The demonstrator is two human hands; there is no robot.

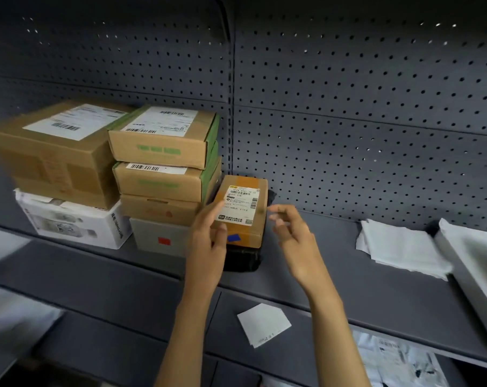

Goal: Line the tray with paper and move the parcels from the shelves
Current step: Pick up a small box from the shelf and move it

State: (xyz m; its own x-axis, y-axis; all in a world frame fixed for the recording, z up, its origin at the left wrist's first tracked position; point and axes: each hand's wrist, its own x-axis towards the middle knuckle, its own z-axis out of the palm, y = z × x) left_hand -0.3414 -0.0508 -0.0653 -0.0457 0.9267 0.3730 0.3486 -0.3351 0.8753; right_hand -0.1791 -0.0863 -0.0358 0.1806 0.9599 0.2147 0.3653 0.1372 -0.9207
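Observation:
A small brown parcel [243, 208] with a white label lies on a black parcel [242, 258] on the grey shelf [334, 255]. My left hand [208, 238] touches the brown parcel's left side, fingers spread. Just right of the parcel hovers my right hand [289, 233], fingers apart and holding nothing. A stack of cardboard parcels [164, 160] stands to the left, with a large brown box [52, 152] on a white box [74, 222] beside it. Folded white paper [401, 250] lies at the right next to a white tray [477, 263].
A grey perforated back panel [362, 121] closes the shelf behind. A white card [264, 324] lies on the lower shelf front. Plastic mailer bags [398, 361] sit on the lower shelf at the bottom right. Bare shelf lies between the small parcel and the paper.

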